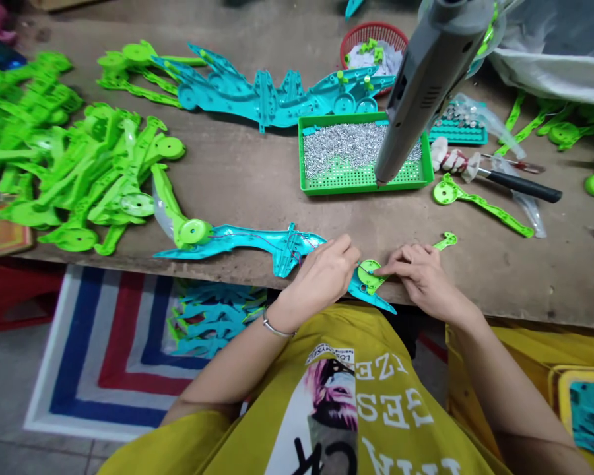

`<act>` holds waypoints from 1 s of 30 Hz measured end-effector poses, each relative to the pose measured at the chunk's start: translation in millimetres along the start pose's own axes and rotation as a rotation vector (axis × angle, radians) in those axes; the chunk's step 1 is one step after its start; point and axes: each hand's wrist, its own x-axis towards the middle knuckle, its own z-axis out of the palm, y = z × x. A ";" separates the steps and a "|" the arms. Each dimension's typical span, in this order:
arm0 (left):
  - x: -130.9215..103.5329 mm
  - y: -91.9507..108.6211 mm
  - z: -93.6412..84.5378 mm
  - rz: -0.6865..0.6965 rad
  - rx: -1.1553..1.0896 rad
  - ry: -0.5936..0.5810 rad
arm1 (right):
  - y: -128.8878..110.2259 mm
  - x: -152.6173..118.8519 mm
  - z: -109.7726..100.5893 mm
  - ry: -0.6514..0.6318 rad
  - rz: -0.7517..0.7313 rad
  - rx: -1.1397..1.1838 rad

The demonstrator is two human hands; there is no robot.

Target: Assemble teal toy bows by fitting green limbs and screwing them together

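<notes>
A long blue plastic half-shell [242,239] lies along the table's front edge, with thin dark red wires [247,235] running over it. My left hand [327,267] is closed over its right part, fingertips pinched on a thin wire by the round end of a bright green plastic arm [369,276]. My right hand [423,280] is closed around that green arm, its index finger pointing at the round end. At the shell's left end sits another green arm [194,232] with a round hub. My palms hide part of the shell.
A green basket [366,187] of small screws stands behind the hands, under a grey electric screwdriver [416,92]. Green arms [109,165] are heaped on the left. More blue shells [277,105], a red basket [345,49] and a black-handled tool [522,185] lie farther back.
</notes>
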 end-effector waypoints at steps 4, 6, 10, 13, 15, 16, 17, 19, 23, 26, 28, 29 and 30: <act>0.6 2.0 -0.7 0.019 0.066 -0.024 | -1.1 0.7 -0.7 0.006 0.000 -0.032; -0.7 1.9 -1.8 0.058 0.092 -0.035 | -4.5 2.0 -0.4 0.048 -0.012 -0.048; -3.7 1.1 -4.5 0.078 0.098 -0.053 | -15.0 5.7 2.9 0.090 -0.113 -0.147; -4.0 0.8 -6.1 0.068 0.078 -0.070 | -22.2 8.1 5.5 0.102 -0.149 -0.250; -3.5 0.4 -7.2 0.061 0.059 -0.085 | -25.4 9.4 5.9 0.101 -0.159 -0.305; -3.2 -0.2 -8.1 0.059 0.051 -0.094 | -26.5 10.1 5.7 0.095 -0.168 -0.331; -3.0 -1.2 -9.2 0.057 0.044 -0.105 | -27.4 10.9 5.4 0.085 -0.179 -0.357; -3.2 -4.5 -12.5 0.054 0.023 -0.115 | -28.7 12.5 4.7 0.064 -0.200 -0.401; -5.9 -16.4 -22.7 0.035 -0.049 -0.052 | -31.7 15.9 4.3 0.060 -0.215 -0.421; -7.0 -25.2 -28.3 0.008 -0.095 -0.023 | -34.1 17.9 5.5 0.096 -0.202 -0.388; -6.1 -28.7 -29.3 -0.001 -0.105 -0.030 | -35.0 19.3 6.9 0.116 -0.189 -0.369; -5.3 -29.6 -29.2 -0.001 -0.103 -0.033 | -35.1 20.1 7.8 0.124 -0.182 -0.362; -4.3 -30.0 -29.0 0.001 -0.099 -0.035 | -34.9 20.9 8.7 0.130 -0.174 -0.357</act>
